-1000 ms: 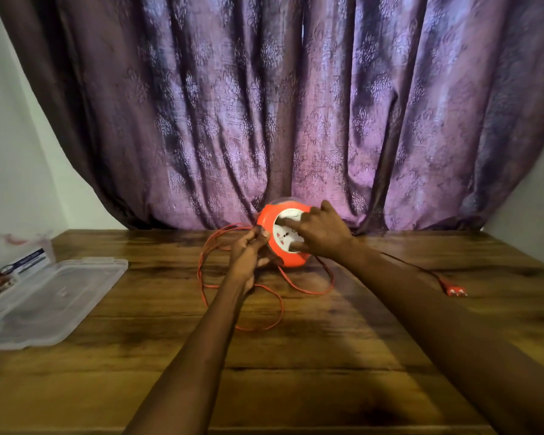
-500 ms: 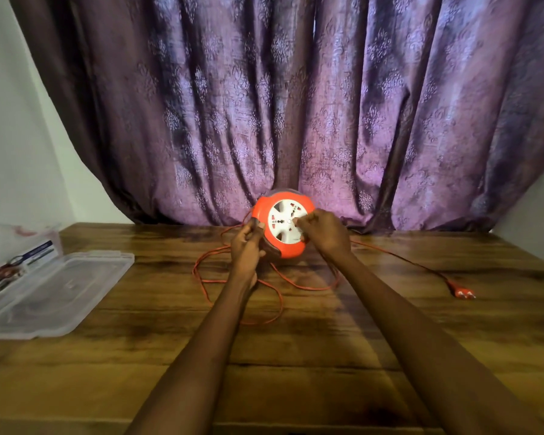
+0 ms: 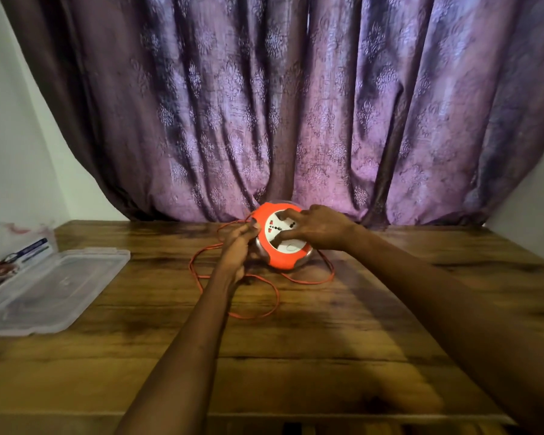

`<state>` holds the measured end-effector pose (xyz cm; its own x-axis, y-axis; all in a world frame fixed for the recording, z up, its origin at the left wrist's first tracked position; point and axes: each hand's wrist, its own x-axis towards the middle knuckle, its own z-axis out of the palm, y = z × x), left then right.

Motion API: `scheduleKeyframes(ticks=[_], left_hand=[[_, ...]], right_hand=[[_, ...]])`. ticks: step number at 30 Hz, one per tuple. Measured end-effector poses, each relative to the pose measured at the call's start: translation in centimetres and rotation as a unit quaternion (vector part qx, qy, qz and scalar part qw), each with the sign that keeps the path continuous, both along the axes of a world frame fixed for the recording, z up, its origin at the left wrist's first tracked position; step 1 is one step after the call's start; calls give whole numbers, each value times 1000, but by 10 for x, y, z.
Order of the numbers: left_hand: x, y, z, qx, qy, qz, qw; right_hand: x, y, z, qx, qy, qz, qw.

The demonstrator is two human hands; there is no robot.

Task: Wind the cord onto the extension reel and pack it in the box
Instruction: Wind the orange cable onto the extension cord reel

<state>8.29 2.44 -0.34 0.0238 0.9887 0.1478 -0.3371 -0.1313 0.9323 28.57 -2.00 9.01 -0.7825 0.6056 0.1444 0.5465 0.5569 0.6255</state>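
The orange extension reel (image 3: pixel 281 260) with a white socket face stands tilted on the wooden table (image 3: pixel 296 356), near the curtain. My right hand (image 3: pixel 314 229) lies over the white face, fingers spread on it. My left hand (image 3: pixel 237 249) grips the reel's left edge, where the orange cord (image 3: pixel 264 312) enters. Loose loops of the cord lie on the table in front of and to the left of the reel. The plug end is hidden behind my right arm. The clear plastic box (image 3: pixel 54 287) lies open at the far left.
A purple patterned curtain (image 3: pixel 280 105) hangs right behind the table. A printed card or packet (image 3: pixel 16 262) rests against the box's far side at the left wall. The table's front edge runs along the bottom of the view.
My right hand has shifted from the reel's right rim onto its white face. The cord stretch and plug on the right are no longer visible. The reel tilted lower.
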Motion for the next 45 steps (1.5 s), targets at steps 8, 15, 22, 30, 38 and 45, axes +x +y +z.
scheduleKeyframes(ticks=[8, 15, 22, 30, 38, 45], left_hand=[[22, -1, -6, 52, -17, 10, 998], [29, -12, -4, 98, -23, 47, 994], [7, 5, -4, 55, -19, 98, 993], [2, 0, 7, 33, -34, 57, 997], [18, -10, 6, 35, -10, 18, 999], [36, -11, -2, 61, -52, 34, 996]], right_hand=[[-11, 4, -5, 30, 215, -220, 951], [-37, 18, -30, -289, 826, -211, 435], [-13, 20, -35, -80, 569, -206, 792], [-5, 10, -5, 27, 55, 33, 998], [3, 14, -3, 131, -3, -28, 991], [-29, 8, -7, -129, 588, -281, 748]])
